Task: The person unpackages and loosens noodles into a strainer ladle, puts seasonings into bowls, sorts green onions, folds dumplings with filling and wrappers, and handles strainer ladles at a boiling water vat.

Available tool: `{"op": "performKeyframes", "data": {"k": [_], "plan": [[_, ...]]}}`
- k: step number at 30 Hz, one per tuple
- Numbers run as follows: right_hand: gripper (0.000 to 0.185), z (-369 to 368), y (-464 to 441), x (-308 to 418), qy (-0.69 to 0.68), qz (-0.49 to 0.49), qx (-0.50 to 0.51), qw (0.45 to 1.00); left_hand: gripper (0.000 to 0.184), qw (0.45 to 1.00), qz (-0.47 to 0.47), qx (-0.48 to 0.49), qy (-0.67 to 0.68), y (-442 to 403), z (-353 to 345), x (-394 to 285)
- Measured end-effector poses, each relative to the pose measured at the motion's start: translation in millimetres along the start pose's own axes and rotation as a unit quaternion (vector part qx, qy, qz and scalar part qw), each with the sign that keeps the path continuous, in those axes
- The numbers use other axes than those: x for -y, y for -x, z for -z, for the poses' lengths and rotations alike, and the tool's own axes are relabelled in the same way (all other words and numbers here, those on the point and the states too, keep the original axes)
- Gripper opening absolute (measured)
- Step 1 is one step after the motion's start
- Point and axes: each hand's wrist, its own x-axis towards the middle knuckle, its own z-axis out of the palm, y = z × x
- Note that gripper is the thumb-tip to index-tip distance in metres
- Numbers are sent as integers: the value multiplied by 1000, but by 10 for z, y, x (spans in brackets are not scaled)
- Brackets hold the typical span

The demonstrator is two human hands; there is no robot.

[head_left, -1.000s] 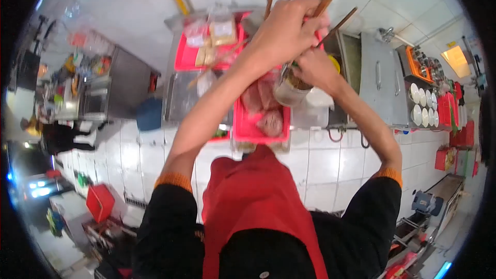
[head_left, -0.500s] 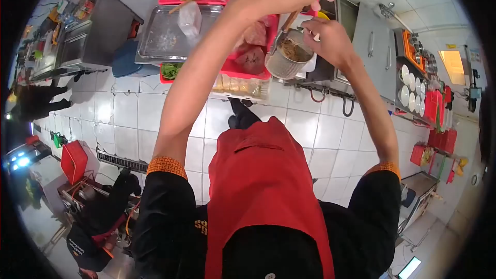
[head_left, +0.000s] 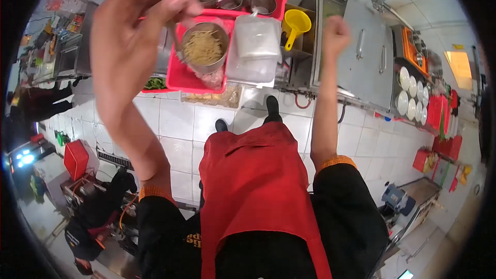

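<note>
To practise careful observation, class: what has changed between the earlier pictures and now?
The strainer has moved left, from the right edge of the front red tray to above it. The right hand has come away from the strainer's rim, to the right. The left hand still seems to hold the strainer. The white bowls stay in rows.

The apron [head_left: 253, 181] is bright red, and the shirt [head_left: 354, 204] is black with orange cuffs [head_left: 338, 162] and yellow letters [head_left: 194, 240]. The noodles [head_left: 203, 47] are pale yellow, their strainer [head_left: 224, 45] is silvery grey, the tray [head_left: 188, 82] is pinkish red and the scoop [head_left: 298, 21] is yellow. The dishes [head_left: 415, 86] are white, and the floor [head_left: 175, 137] has white squares with grey lines.
</note>
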Motion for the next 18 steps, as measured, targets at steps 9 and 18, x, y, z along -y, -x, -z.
{"op": "performKeyframes", "data": {"k": [9,18], "plan": [[26,122,403,-1246,33,-189,372,908,19,989,62,-122,-49,-328,-841,-418],[34,-1431,-260,76,-84,92,562,818,18,985,111,-124,41,-107,-1348,-635]]}}
